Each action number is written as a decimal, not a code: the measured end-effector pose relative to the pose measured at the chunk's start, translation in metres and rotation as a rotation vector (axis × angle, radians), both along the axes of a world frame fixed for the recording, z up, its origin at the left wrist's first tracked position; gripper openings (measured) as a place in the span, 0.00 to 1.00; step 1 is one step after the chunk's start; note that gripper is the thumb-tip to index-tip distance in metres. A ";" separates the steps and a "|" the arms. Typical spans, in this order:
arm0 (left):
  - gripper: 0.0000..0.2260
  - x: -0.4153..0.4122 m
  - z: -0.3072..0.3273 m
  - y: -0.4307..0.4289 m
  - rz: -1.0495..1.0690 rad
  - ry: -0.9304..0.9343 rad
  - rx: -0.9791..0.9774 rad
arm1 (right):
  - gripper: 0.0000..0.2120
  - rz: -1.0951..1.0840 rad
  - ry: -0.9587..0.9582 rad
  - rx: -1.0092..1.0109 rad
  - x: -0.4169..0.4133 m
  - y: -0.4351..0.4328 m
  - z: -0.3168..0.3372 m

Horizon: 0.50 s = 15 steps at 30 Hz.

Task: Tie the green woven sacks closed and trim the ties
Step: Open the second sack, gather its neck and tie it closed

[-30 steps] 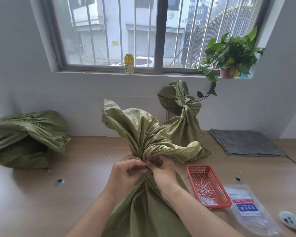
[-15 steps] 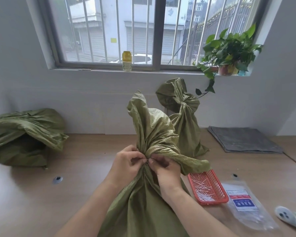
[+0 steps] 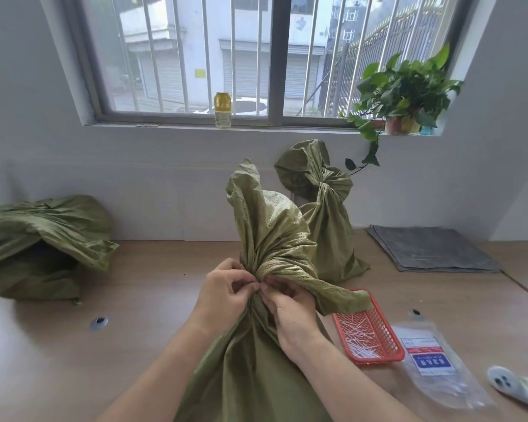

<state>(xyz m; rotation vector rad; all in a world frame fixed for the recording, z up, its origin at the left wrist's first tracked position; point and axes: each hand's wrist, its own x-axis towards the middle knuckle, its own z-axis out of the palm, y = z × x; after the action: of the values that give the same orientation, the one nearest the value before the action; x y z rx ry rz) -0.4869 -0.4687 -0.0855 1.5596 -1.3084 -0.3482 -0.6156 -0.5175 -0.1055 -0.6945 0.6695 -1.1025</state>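
Sack [image 3: 272,239] neck pinched by L hand [image 3: 226,289], R hand [image 3: 291,312] (tie hidden).

The left hand [image 3: 226,289] and right hand [image 3: 290,312] meet on the sack [image 3: 265,226] standing on the table [image 3: 150,345]. Behind the right hand stands a tied sack [image 3: 326,226]. Just right of it lies a basket [image 3: 366,333], then a packet [image 3: 433,363]. Well left of the left hand lies a third sack [image 3: 40,245].
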 end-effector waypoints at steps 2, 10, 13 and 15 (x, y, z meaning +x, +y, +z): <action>0.04 -0.004 -0.001 -0.002 0.040 -0.050 -0.013 | 0.09 0.016 -0.005 -0.015 -0.002 0.000 0.001; 0.04 -0.009 -0.001 -0.006 0.072 0.008 0.023 | 0.08 0.005 -0.006 0.024 -0.008 0.001 0.005; 0.06 -0.009 -0.002 -0.006 0.053 0.016 0.025 | 0.07 -0.003 -0.025 0.057 -0.005 0.002 0.006; 0.06 -0.008 -0.003 -0.006 0.045 0.024 0.024 | 0.07 -0.006 -0.045 0.077 -0.004 0.002 0.006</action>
<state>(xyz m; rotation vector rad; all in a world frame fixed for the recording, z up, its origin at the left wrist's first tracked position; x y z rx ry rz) -0.4946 -0.4752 -0.0887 1.5974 -1.2526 -0.3544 -0.6194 -0.5155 -0.0995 -0.6000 0.6725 -1.0895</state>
